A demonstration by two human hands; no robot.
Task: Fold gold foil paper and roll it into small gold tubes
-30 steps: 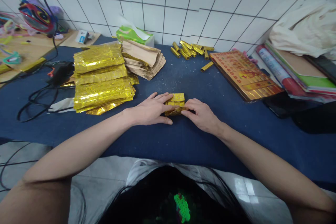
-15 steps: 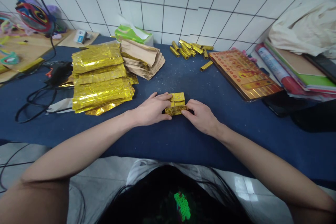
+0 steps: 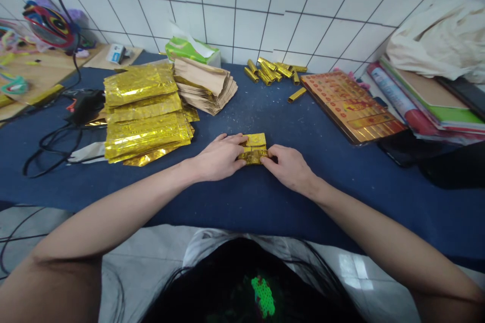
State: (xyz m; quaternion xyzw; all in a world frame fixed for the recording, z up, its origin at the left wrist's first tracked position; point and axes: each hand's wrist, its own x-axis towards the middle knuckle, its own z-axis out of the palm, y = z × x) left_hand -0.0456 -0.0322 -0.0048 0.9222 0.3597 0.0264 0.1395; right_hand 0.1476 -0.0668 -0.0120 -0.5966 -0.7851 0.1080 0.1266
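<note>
A small piece of gold foil paper (image 3: 255,139) lies on the dark blue cloth, its near part folded over into a band. My left hand (image 3: 222,157) grips its left edge, thumb at the near side and fingers over the far part. At the near right corner, my right hand (image 3: 287,167) pinches the folded band between thumb and forefinger. Left of my hands is a pile of gold foil sheets (image 3: 147,131). Beyond them, several rolled gold tubes (image 3: 269,70) lie near the wall, one lying apart.
A brown paper stack (image 3: 206,81) and a green tissue pack (image 3: 193,50) stand at the back. On the left are a black glue gun (image 3: 86,106) and its cable. A red-gold printed pack (image 3: 350,106) and several books (image 3: 432,96) lie to the right.
The near flap of the gold foil paper now lies folded further over, away from me. Both hands have barely shifted and keep their hold.
</note>
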